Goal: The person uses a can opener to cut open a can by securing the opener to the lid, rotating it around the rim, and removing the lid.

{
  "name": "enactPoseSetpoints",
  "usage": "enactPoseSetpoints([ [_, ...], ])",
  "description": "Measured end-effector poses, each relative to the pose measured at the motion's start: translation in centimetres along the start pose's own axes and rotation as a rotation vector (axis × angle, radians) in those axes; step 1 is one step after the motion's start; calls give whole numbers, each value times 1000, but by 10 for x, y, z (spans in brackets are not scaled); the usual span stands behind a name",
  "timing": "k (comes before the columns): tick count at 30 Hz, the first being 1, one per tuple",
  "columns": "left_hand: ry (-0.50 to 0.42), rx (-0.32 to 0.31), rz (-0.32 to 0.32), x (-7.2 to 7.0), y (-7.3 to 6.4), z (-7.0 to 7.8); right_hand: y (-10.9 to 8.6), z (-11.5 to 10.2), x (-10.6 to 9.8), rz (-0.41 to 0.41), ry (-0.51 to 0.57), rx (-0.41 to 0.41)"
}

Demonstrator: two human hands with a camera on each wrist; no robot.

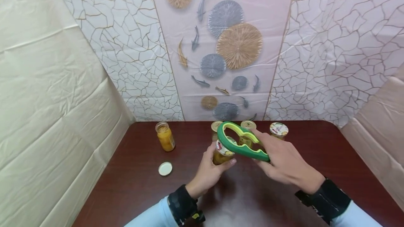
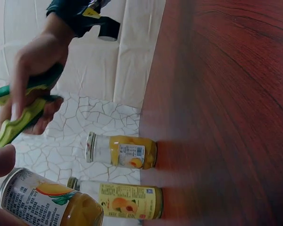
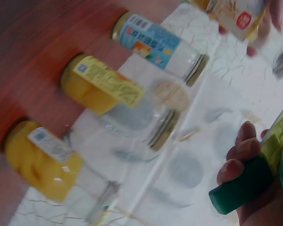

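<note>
My left hand (image 1: 208,172) grips a jar of yellow fruit (image 1: 221,158) around its side, thumb and fingers on opposite sides of the glass. In the left wrist view this jar (image 2: 40,202) is tilted, with its white label showing. My right hand (image 1: 285,157) holds a green jar opener (image 1: 252,153) by its handle end. The opener's looped end overlaps the jar's printed lid in the head view. Fingers of the right hand curl around the green handle (image 3: 245,188) in the right wrist view.
Behind the hands stand a blue-labelled jar (image 3: 153,47), a yellow-labelled jar (image 3: 104,87) and another fruit jar (image 3: 42,160), all lidded. At the left is a lidless fruit jar (image 1: 166,139), with a loose white lid (image 1: 165,169) in front. A patterned backdrop (image 1: 126,62) borders the dark table (image 1: 132,192).
</note>
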State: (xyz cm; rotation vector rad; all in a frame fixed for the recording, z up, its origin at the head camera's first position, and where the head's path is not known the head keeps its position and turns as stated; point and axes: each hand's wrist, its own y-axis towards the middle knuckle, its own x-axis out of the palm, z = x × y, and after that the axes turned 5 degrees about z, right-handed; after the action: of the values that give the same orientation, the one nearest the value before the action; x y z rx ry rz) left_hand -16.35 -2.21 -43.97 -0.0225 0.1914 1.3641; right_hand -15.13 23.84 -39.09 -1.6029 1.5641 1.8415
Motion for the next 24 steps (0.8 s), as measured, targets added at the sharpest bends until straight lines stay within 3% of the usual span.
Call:
enactPoseSetpoints([
  [9, -113, -10, -62, 8, 2, 9, 14, -24, 0, -51, -103, -49],
  [15, -117, -10, -51, 10, 0, 9, 18, -32, -1, -63, -218, -70],
  [24, -83, 59, -37, 13, -2, 5, 20, -41, -4, -156, -220, -17],
])
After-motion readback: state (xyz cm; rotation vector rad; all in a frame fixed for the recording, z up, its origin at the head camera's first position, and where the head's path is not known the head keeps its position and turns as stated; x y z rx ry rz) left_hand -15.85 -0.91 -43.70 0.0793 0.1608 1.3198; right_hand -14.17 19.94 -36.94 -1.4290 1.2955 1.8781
